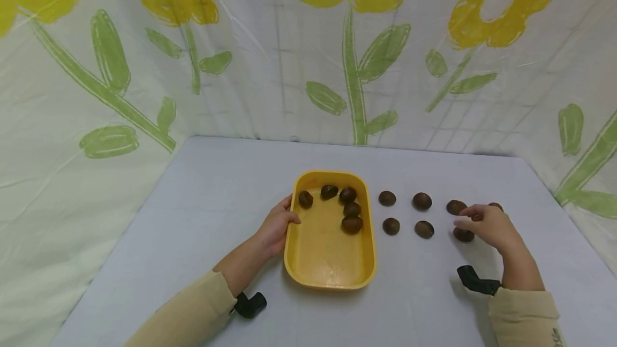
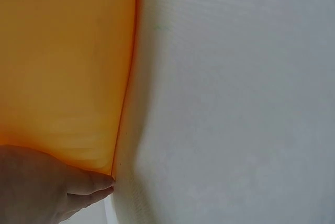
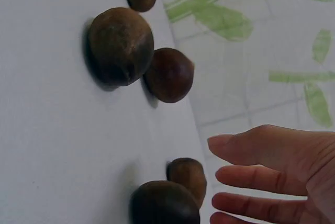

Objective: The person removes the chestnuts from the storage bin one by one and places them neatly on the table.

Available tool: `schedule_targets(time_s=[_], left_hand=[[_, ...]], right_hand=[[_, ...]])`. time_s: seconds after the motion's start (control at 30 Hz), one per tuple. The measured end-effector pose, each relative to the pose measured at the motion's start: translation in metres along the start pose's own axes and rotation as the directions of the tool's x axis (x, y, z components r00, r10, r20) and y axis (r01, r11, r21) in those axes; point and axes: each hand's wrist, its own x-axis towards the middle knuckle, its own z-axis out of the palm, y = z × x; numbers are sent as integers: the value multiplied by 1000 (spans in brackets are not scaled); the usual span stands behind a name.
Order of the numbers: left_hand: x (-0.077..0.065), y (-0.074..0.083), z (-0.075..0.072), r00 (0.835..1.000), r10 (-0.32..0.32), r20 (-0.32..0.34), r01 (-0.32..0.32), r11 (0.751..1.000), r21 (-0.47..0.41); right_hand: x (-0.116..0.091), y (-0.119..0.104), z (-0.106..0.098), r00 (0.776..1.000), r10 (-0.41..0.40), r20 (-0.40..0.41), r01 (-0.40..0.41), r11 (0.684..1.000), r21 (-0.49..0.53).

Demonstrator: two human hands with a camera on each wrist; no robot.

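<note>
My left hand (image 1: 276, 228) grips the left side of a yellow plastic tray (image 1: 288, 261), thumb over the rim. In the left wrist view the fingers (image 2: 91, 182) lie against the tray's outer wall (image 2: 68, 72). Several brown chestnuts (image 1: 352, 224) sit in its upper part. Reaching over the right end of two rows of chestnuts, my right hand (image 1: 491, 227) has its fingers extended and holds nothing. Under its fingertips is a front-row chestnut (image 1: 464, 235); just left lies a back-row chestnut (image 1: 455, 207). Another chestnut (image 1: 496, 205) is partly hidden behind the hand.
More chestnuts (image 1: 422, 201) lie spaced out between the tray and my right hand. All stand on a white-covered table (image 1: 217, 186). A curtain with painted yellow flowers (image 1: 260, 68) hangs behind it. Black wrist-worn devices (image 1: 478, 281) jut out beside both wrists.
</note>
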Motion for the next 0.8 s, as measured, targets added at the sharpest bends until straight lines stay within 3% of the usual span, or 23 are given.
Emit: schedule_targets(time_s=[0.43,0.63,0.8], left_hand=[[0,-1,-1,1000,6,13,-6,1000,-19],[0,-1,0,1000,4,12,-4,1000,-20],[0,-1,0,1000,11,9,-11,1000,-14]], right_hand=[[4,-34,-7,991,-78,-109,83,995,46],[7,-54,-10,995,-62,-80,67,996,61],[14,-70,-13,991,-101,-89,108,991,83]])
